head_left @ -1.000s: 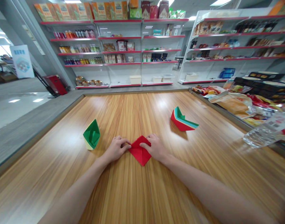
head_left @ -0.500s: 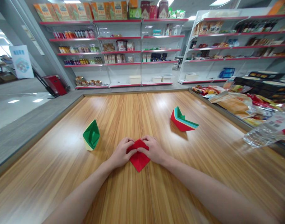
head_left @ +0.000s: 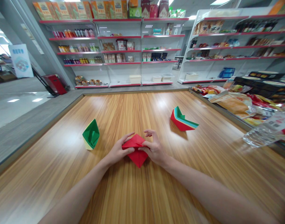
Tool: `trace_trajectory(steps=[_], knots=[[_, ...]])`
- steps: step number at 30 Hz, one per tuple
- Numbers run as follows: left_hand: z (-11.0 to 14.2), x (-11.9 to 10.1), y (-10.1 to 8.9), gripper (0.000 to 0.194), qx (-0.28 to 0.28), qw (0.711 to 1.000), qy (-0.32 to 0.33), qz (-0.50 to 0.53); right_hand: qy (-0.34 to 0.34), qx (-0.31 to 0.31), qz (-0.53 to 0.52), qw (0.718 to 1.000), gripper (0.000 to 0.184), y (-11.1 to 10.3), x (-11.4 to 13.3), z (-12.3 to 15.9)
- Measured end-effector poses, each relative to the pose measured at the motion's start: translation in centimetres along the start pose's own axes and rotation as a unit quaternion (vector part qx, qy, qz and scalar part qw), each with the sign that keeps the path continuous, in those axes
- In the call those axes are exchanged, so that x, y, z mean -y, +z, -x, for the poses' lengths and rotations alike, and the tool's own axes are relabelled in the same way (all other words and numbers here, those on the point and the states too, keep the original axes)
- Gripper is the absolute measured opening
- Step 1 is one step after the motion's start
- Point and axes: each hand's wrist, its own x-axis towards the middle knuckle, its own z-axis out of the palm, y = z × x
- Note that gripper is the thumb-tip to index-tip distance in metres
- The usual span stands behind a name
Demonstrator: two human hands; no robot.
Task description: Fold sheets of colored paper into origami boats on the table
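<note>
Between my hands is a folded piece of red paper (head_left: 138, 160), diamond-shaped, its near corner pointing toward me. Its upper layer has come up a little around the middle. My left hand (head_left: 120, 151) holds the paper's left side, thumb on top and fingers along the far left edge. On the right side, my right hand (head_left: 155, 149) pinches a raised flap between thumb and index finger, its other fingers curled above. A green and yellow paper boat (head_left: 92, 135) stands to the left. Farther off at the right lies a red, blue and green paper boat (head_left: 181, 121).
The wooden table (head_left: 114, 199) has a raised dark edge. A clear plastic bottle (head_left: 265, 132) lies at the right, beside snack bags (head_left: 235, 102) and stacked black boxes (head_left: 268, 85). Shelves (head_left: 123, 63) with goods stand beyond the table.
My left hand has moved in from the paper's left corner to hold its side. My right hand has lifted a flap, so the once flat paper now opens at the middle. Both boats stay put.
</note>
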Motion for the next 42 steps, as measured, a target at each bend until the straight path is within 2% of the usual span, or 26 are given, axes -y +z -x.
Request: trace_trajectory(steps=[4, 7, 9, 13, 16, 18, 20, 23, 26, 28, 33, 38, 42], knots=[[0.2, -0.2, 0.1, 0.057, -0.016, 1.000, -0.014, -0.001, 0.010, 0.036, 0.020, 0.999, 0.012, 0.1, -0.2, 0.0], [0.3, 0.0, 0.3, 0.031, -0.025, 0.999, 0.009, -0.030, 0.028, 0.057, 0.018, 0.998, 0.012, 0.1, -0.3, 0.0], [0.3, 0.1, 0.4, 0.022, -0.029, 0.998, 0.023, -0.042, 0.046, 0.065, 0.005, 0.997, 0.013, 0.2, -0.3, 0.0], [0.2, 0.2, 0.3, 0.023, -0.038, 0.998, 0.015, -0.044, 0.114, 0.078, -0.051, 0.989, 0.017, 0.4, -0.1, 0.0], [0.2, 0.3, 0.1, 0.024, -0.036, 0.999, 0.002, -0.035, 0.195, 0.060, -0.084, 0.975, 0.032, 0.5, 0.1, 0.0], [0.3, 0.5, 0.1, 0.026, -0.030, 0.999, -0.013, -0.027, 0.224, 0.059, -0.121, 0.965, 0.045, 0.4, 0.1, -0.1], [0.4, 0.6, 0.2, 0.026, -0.030, 0.999, -0.026, -0.024, 0.233, 0.086, -0.168, 0.954, 0.050, 0.4, 0.1, -0.1], [0.4, 0.6, 0.5, 0.026, -0.060, 0.998, -0.024, -0.012, 0.247, 0.130, -0.188, 0.942, 0.037, 0.4, -0.1, -0.2], [0.3, 0.4, 0.8, 0.056, -0.064, 0.996, -0.042, 0.050, 0.259, 0.139, -0.150, 0.944, 0.029, 0.5, -0.4, -0.1], [0.1, 0.3, 0.8, 0.065, -0.050, 0.994, -0.058, 0.075, 0.259, 0.143, -0.139, 0.945, 0.026, 0.5, -0.6, -0.1], [-0.1, 0.4, 0.5, 0.038, -0.041, 0.997, -0.053, 0.033, 0.252, 0.139, -0.139, 0.948, 0.022, 0.6, -0.5, -0.1], [-0.1, 0.6, 0.3, 0.036, -0.035, 0.996, -0.065, 0.059, 0.246, 0.133, -0.154, 0.948, 0.023, 0.3, -0.2, -0.2], [-0.2, 1.1, 0.0, 0.035, -0.091, 0.986, -0.052, 0.129, 0.246, 0.129, -0.136, 0.951, 0.030, 0.0, -0.1, -0.3]])
